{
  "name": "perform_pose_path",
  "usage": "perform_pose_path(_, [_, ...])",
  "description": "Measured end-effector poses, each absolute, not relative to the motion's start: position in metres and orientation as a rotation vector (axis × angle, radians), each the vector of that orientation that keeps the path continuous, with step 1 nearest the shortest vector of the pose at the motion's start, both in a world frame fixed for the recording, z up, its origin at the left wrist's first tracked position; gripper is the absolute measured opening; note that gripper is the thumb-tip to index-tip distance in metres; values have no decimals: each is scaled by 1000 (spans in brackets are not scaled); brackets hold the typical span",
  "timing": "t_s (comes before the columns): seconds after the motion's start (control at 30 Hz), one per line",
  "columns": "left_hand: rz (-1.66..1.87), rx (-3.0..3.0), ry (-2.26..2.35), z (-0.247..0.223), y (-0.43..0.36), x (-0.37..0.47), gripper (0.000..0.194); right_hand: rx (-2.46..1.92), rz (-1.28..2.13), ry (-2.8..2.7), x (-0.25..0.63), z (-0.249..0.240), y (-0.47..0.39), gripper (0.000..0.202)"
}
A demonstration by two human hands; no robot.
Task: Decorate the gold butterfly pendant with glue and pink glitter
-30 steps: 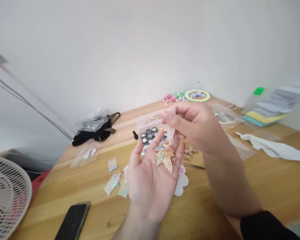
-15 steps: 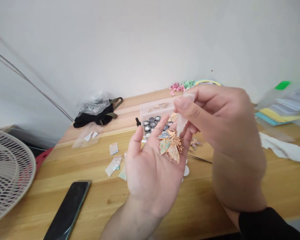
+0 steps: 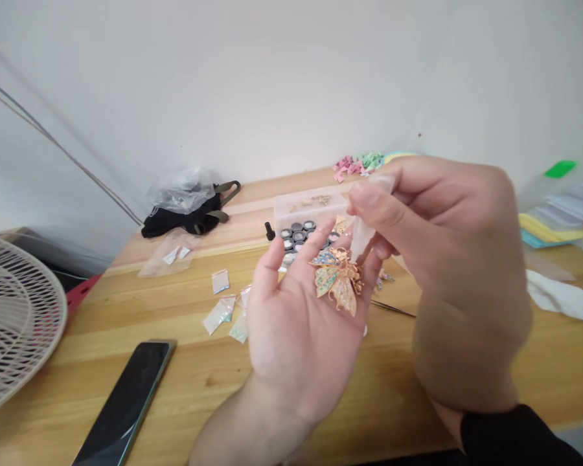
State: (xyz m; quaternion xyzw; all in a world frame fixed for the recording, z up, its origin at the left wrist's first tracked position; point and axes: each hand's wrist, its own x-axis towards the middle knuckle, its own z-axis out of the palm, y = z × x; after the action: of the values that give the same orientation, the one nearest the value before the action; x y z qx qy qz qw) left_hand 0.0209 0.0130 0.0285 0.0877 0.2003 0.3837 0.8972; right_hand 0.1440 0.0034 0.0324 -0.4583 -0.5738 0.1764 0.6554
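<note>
My left hand (image 3: 301, 330) is held palm up, its fingers stretched out and a little curled. It bears a gold butterfly ornament (image 3: 337, 285) on the fingers, with blue, green and pale glittering wings. Above it, my right hand (image 3: 442, 220) is closed in a pinch on a small translucent white tube (image 3: 362, 236). The tube tapers downward, and its lower end is at the ornament's upper right side. Whether the tip touches the ornament I cannot tell. Part of the tube is hidden by my right fingers.
Behind my hands stands a clear plastic box (image 3: 291, 206) with gold pieces and several round dark pots (image 3: 298, 236). Small bags (image 3: 219, 314) lie to the left, nearer a phone (image 3: 126, 401). A fan (image 3: 24, 323) is at the left edge, a white cloth (image 3: 558, 298) at the right.
Both hands, the ornament and the tube sit slightly farther right in the picture. The camera view has shifted a little too. Both holds are unchanged.
</note>
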Motion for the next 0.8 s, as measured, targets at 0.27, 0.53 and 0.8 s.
perform_pose_path(0.27, [819,144,469,30,12,22,44,-989,382,-1295,143,34,6,25])
perform_pose_path(0.53, [812,167,437,29,11,20,45,-1031,315,-1268,137,34,2,24])
perform_pose_path(0.8, [799,157,459,31,10,21,45,-1101,213,-1323,141,32,3,26])
